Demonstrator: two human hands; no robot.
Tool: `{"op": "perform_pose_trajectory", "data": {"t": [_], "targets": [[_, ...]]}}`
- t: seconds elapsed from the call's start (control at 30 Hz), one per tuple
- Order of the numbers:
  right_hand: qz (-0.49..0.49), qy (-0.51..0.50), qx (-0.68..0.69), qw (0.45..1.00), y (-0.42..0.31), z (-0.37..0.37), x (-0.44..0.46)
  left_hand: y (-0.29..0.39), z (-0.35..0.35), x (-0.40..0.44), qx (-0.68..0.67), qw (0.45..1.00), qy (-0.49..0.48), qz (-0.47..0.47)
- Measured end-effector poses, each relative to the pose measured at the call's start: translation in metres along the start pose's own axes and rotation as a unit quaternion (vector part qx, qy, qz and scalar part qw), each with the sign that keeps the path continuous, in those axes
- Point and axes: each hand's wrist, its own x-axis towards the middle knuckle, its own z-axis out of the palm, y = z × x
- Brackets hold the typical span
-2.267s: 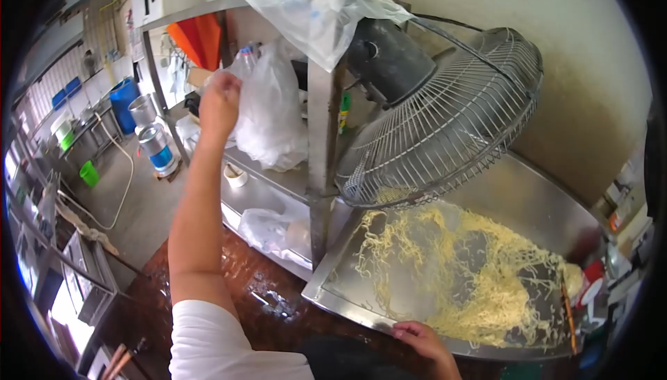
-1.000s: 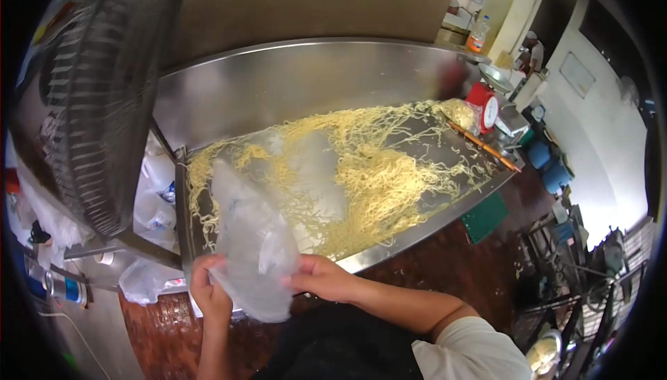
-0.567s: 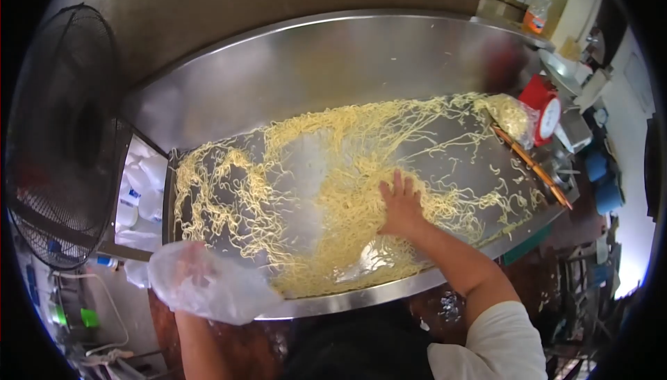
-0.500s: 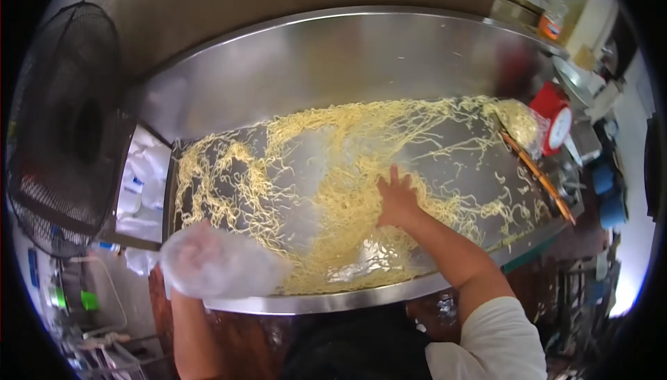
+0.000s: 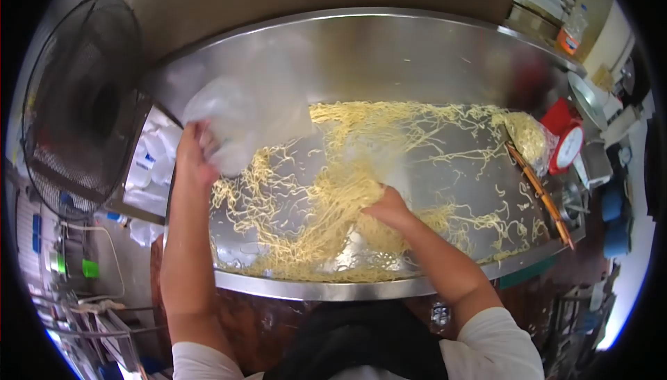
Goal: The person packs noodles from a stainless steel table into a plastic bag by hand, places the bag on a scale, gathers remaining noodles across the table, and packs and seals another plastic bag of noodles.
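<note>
Yellow noodles [image 5: 278, 234] lie spread over a metal tray-like table [image 5: 313, 290] with a raised back. My left hand [image 5: 198, 151] grips a clear plastic bag [image 5: 243, 123], which hangs out to the right of the fingers above the left part of the table. My right hand [image 5: 386, 206] is closed around a clump of noodles near the middle, its fingers partly hidden in the strands. Some noodles hang below and to the left of it.
At the left stands a caged fan [image 5: 83, 105], beside a shelf with plastic containers [image 5: 149, 158]. On the right are wooden sticks [image 5: 542, 196], a bag of noodles [image 5: 526, 137], a red scale [image 5: 566, 137] and a metal bowl [image 5: 587, 92]. An orange-labelled bottle [image 5: 572, 29] stands behind.
My left hand has risen with the bag from the table's front left edge. My right hand, earlier spread flat on the noodles, has closed on some and moved slightly left.
</note>
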Motion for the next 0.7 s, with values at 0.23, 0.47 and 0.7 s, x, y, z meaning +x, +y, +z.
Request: {"op": "perform_pose_trajectory", "data": {"t": [0.23,0.47,0.7], "targets": [[-0.146,-0.085,0.183,0.968,-0.116,-0.031,-0.038,-0.046,0.055,0.016,0.166,0.945,-0.002,0.283],[-0.032,-0.089,0.445,0.891,-0.143,-0.010,-0.016,-0.087,0.097,-0.121,0.198,0.898,-0.191,0.344],[-0.062,-0.132,0.657,0.739,-0.081,0.085,0.087,-0.124,0.042,-0.170,0.284,0.831,-0.160,0.451]]}}
